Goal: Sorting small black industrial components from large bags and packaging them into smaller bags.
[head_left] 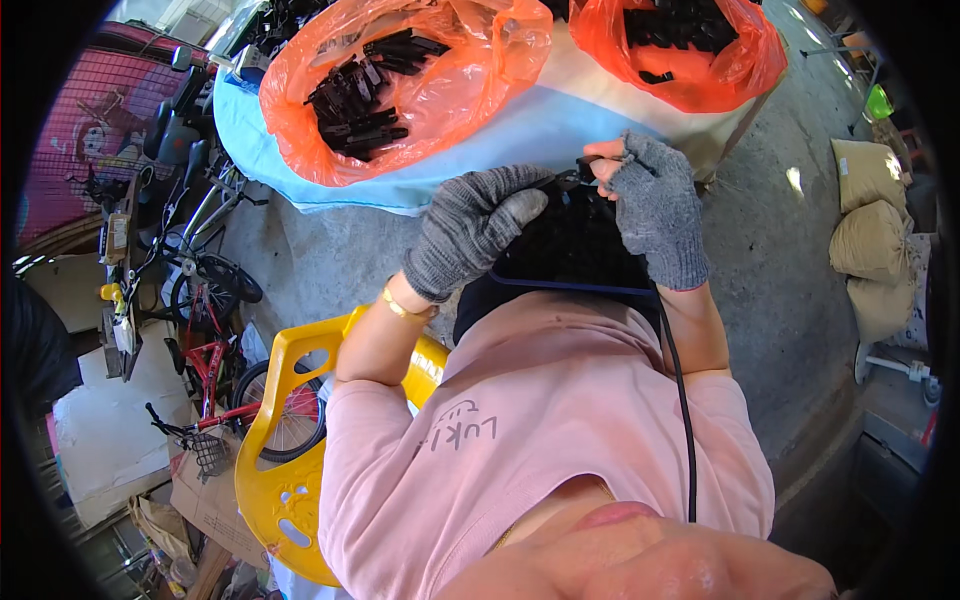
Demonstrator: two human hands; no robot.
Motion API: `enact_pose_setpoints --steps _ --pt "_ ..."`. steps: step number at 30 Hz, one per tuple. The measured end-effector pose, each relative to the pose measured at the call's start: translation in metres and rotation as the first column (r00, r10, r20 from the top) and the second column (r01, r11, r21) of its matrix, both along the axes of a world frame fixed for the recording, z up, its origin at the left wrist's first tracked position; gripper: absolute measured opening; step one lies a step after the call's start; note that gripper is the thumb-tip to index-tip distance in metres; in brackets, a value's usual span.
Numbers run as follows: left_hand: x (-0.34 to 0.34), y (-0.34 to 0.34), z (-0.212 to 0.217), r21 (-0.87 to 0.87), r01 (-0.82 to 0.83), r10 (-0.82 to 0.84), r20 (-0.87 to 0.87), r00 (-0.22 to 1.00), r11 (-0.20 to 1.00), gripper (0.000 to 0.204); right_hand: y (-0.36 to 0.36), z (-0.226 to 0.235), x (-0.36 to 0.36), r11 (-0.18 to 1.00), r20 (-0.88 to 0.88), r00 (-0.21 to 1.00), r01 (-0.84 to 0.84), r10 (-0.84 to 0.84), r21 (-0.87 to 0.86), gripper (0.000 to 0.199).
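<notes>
My left hand, in a grey knit glove, is closed on a small tool whose dark metal tip points to the right; its handle is hidden in the fist. Facing it, my right hand wears a grey glove with bare fingertips. Those fingers pinch a small black piece right at the tool's tip. Under both hands, on my lap, sits a dark container with a blue edge; black pieces fill it, too dark to tell apart.
Ahead, a cloth-covered table bears an orange plastic bag of black parts and a red bag with more. A yellow chair is at my left, near bicycles. Tan sacks lie right. A black cable crosses my shirt.
</notes>
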State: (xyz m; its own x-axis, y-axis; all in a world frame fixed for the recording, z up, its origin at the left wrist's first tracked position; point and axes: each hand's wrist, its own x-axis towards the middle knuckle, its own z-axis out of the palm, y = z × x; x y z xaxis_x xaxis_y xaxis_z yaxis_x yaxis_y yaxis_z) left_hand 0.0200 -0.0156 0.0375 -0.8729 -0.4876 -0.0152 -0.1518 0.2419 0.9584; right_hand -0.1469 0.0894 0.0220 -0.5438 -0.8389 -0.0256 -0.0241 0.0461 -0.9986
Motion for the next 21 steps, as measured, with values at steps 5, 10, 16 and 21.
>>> enact_pose_setpoints --steps 5,10,16,21 --pt "-0.005 0.007 -0.014 -0.013 -0.051 0.051 -0.033 0.998 0.999 0.025 0.004 -0.004 0.001 0.998 -0.023 0.998 -0.050 0.050 0.032 0.019" --pt "-0.004 0.012 -0.022 -0.035 -0.086 0.083 -0.086 0.993 0.996 0.026 0.006 -0.005 -0.001 0.999 -0.166 0.986 -0.031 0.036 0.031 0.017" --pt "-0.005 0.011 -0.018 -0.144 -0.090 0.079 -0.079 0.994 0.986 0.021 0.006 -0.006 -0.002 0.998 0.030 0.998 -0.055 0.055 0.029 0.016" --pt "-0.006 0.012 -0.016 -0.053 -0.079 0.080 0.006 0.997 0.995 0.021 0.008 -0.002 0.002 0.998 0.064 0.997 -0.054 0.051 0.036 0.016"
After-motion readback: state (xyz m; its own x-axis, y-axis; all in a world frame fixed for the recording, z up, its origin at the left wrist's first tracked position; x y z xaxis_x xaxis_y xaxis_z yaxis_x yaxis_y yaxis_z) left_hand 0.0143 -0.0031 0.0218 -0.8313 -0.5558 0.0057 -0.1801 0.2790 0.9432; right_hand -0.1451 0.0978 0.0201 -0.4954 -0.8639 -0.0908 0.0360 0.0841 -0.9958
